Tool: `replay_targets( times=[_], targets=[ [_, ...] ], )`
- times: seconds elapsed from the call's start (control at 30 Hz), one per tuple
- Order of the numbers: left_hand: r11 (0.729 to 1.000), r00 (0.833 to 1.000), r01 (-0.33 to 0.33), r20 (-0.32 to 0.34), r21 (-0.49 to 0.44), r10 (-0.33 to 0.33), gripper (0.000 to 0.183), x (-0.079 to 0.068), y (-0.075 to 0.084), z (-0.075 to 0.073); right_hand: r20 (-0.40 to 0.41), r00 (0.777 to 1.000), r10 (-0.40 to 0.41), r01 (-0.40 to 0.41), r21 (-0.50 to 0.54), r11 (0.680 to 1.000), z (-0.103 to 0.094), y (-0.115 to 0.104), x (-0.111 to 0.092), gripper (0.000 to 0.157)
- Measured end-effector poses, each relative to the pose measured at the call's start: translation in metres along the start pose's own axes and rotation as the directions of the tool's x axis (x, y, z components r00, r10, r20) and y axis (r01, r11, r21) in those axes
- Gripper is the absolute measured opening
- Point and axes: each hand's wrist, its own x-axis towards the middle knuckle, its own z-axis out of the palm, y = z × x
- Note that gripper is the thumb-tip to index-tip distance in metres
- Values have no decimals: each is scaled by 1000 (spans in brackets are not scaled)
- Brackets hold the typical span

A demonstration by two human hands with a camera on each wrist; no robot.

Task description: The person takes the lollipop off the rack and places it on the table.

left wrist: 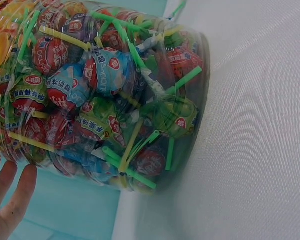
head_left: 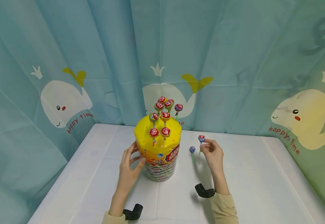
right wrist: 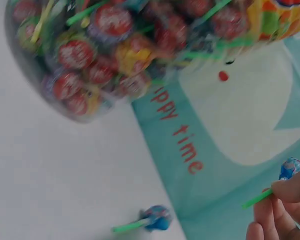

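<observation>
A clear plastic jar of wrapped lollipops (left wrist: 90,100) with a yellow lid (head_left: 142,130) stands upright on the white table. Several lollipops stick up from the lid, heads on top. My left hand (head_left: 130,168) rests on the jar's left side, thumb toward the front and fingers spread along the wall. In the left wrist view its fingertips (left wrist: 27,175) are right at the plastic. Right of the jar, my right hand (head_left: 214,154) pinches a blue-wrapped lollipop (head_left: 201,138) by its green stick, head up. Another blue lollipop (right wrist: 157,218) lies on the table between jar and right hand.
A blue-green curtain (head_left: 109,62) with printed whales hangs behind and beside the table (head_left: 257,180). The table's back edge runs close behind the jar. Black wrist mounts (head_left: 133,212) sit at both sleeves.
</observation>
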Motion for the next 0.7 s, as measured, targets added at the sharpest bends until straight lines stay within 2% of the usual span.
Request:
replay_targets(
  times=[0.4,0.7],
  targets=[
    [1000,1000,-2,-6,-2,2,67,-1,-1,0,31,991,132,-125,-157,980,2,28,7,29],
    [1000,1000,1,-2,-3,-2,67,0,-1,0,30,989,148,-136,-258,957,3,41,8,34]
  ],
)
